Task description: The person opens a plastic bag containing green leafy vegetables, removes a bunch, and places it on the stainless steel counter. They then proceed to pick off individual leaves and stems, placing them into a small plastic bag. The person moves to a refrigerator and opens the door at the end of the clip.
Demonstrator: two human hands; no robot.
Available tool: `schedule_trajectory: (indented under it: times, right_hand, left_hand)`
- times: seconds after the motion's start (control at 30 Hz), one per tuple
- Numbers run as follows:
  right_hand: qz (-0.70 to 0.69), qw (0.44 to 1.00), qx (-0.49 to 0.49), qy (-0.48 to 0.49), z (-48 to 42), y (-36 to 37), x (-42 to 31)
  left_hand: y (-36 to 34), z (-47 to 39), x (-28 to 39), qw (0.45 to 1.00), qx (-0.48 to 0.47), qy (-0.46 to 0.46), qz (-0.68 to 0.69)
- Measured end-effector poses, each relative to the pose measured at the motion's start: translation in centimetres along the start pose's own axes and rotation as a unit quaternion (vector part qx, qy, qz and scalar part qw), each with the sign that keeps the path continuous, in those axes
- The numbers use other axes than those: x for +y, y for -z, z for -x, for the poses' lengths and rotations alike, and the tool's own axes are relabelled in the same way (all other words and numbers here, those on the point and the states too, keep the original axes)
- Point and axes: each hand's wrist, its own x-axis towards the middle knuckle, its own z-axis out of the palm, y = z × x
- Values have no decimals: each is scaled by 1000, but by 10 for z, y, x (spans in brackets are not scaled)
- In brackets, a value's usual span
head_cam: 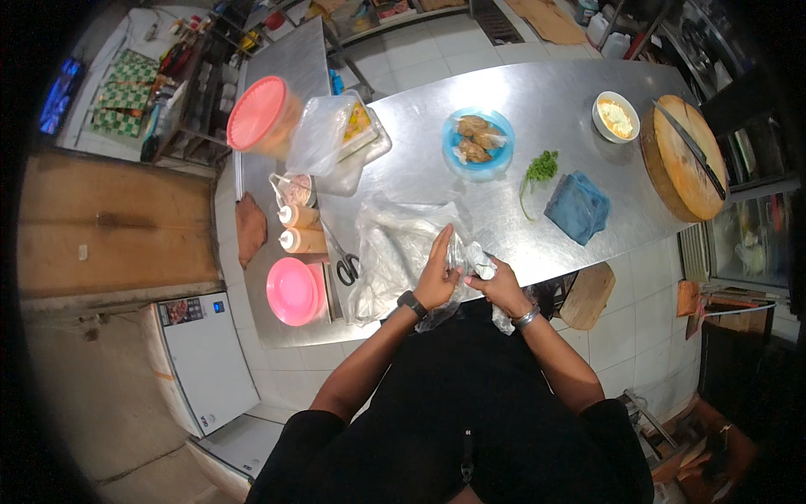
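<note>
My left hand (436, 280), with a dark band on its wrist, holds a bunched part of clear plastic against its fingers, which point away from me. My right hand (502, 291), wearing a metal bracelet, pinches a crumpled, whitish piece of the plastic (482, 261) close beside it. Part of this plastic hangs below the right hand near my shirt. A large, wrinkled clear plastic bag (390, 246) is spread on the steel table (409, 135) to the left of my hands. Whether it joins the piece between them, I cannot tell. Black-handled scissors (347, 268) lie at its left edge.
Beyond my hands, a blue bowl (448, 146) holds several bagged brown portions. Green herbs (540, 167) and a folded blue cloth (578, 206) lie rightward. A knife (691, 148) rests on a round chopping board (661, 183). Sauce bottles (305, 240) and pink plates (291, 291) stand left.
</note>
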Motion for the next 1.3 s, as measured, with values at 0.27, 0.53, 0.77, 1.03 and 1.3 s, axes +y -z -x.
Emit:
schedule_trajectory:
  times: [0.27, 0.53, 0.77, 1.03, 1.3]
  right_hand:
    - [-281, 950, 9, -139, -14, 48, -10]
    - [-374, 914, 64, -140, -61, 103, -18]
    - [-223, 954, 184, -79, -86, 95, -29]
    - [-164, 969, 182, -45, -91, 92, -12]
    - [-105, 984, 141, -42, -96, 90, -11]
  left_hand:
    - [17, 10, -14, 1000, -11, 9, 2]
    - [-29, 3, 0, 993, -32, 70, 94]
    - [-75, 14, -16, 828, -137, 249, 484]
    - [-37, 0, 37, 988, 71, 118, -63]
    - [-93, -66, -17, 991, -9, -60, -115]
